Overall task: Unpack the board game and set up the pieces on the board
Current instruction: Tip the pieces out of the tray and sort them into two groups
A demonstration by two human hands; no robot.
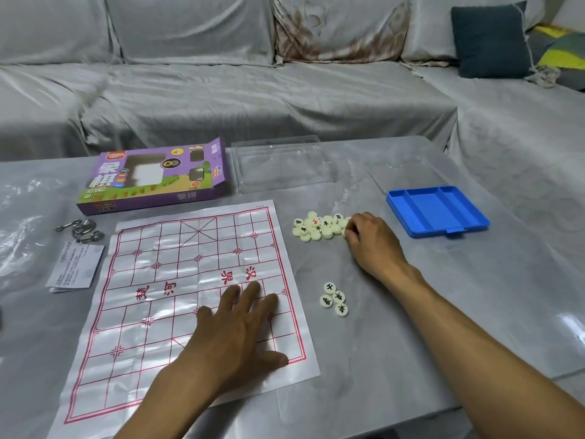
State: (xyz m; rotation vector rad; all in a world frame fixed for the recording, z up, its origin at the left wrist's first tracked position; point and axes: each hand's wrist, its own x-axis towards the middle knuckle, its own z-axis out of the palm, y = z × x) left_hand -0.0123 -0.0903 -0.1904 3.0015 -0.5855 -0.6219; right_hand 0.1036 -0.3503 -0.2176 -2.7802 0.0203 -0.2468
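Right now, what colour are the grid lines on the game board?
Red, on a glossy white sheet: the game board shows plainly in the head view.

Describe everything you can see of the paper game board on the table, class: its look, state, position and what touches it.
The game board is a thin, glossy white sheet, creased from folding, printed with a red grid, diagonal palace lines and red Chinese characters across its middle. It lies flat and unfolded on the grey table, slightly skewed, in front of the purple box. No pieces stand on it. The left hand rests on its near right part, fingers spread straight.
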